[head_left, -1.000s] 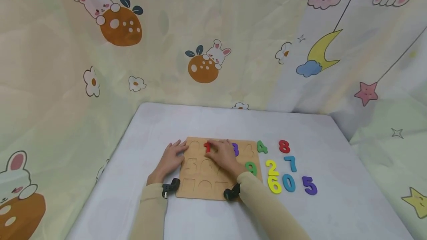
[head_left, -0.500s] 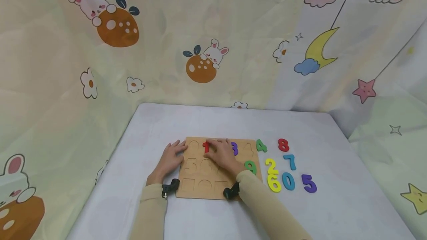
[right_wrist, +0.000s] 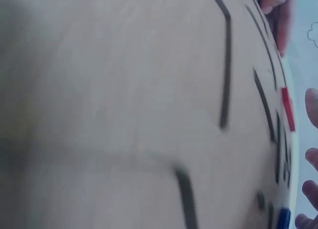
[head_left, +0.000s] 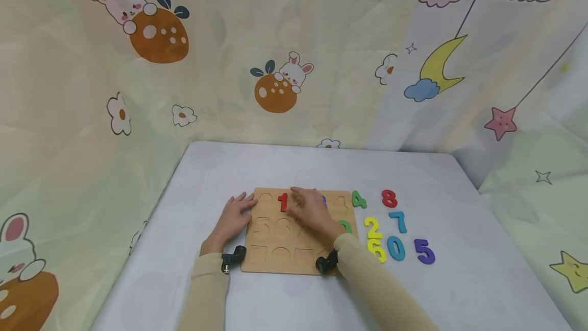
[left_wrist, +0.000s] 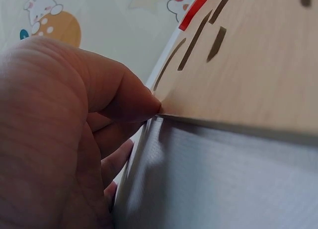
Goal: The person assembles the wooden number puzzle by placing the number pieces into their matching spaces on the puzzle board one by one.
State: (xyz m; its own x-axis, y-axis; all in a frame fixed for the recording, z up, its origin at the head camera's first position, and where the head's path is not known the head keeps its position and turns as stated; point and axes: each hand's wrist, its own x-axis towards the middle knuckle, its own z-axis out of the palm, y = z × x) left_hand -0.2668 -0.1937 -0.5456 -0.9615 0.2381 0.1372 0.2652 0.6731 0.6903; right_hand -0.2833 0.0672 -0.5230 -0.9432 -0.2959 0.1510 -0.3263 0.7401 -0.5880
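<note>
Wooden board [head_left: 275, 268], one, with rows of number-shaped recesses; laid flat on a white tabletop [head_left: 285, 300].

Red number 1 [head_left: 283, 202], one; placed on the board in its top row, second from the left. Whether it was fully seated could not be told.

Left hand [head_left: 233, 218], one; placed at the board's left edge, fingers spread and nothing enclosed by them. The edge was touched by the thumb, as was shown in the left wrist view.

Right hand [head_left: 310, 211], one; held over the upper part of the board, just right of the red 1. Its fingers were loosely bent and parted, with nothing gripped; a gap was left between them and the red 1 in the right wrist view.

Purple number 3 [head_left: 324, 201] and green number 9 [head_left: 345, 226], one each; carried on the board's right side, both partly hidden by the right hand and arm.

Loose numbers, seven, laid on the tabletop right of the board: green 4 [head_left: 359, 199], just beside the edge; red 8 [head_left: 389, 198]; blue 7 [head_left: 398, 221]; yellow 2 [head_left: 373, 228]; yellow 6 [head_left: 376, 250], partly covered by a beige sleeve [head_left: 381, 287]; blue 0 [head_left: 396, 248]; purple 5 [head_left: 424, 252].
</note>
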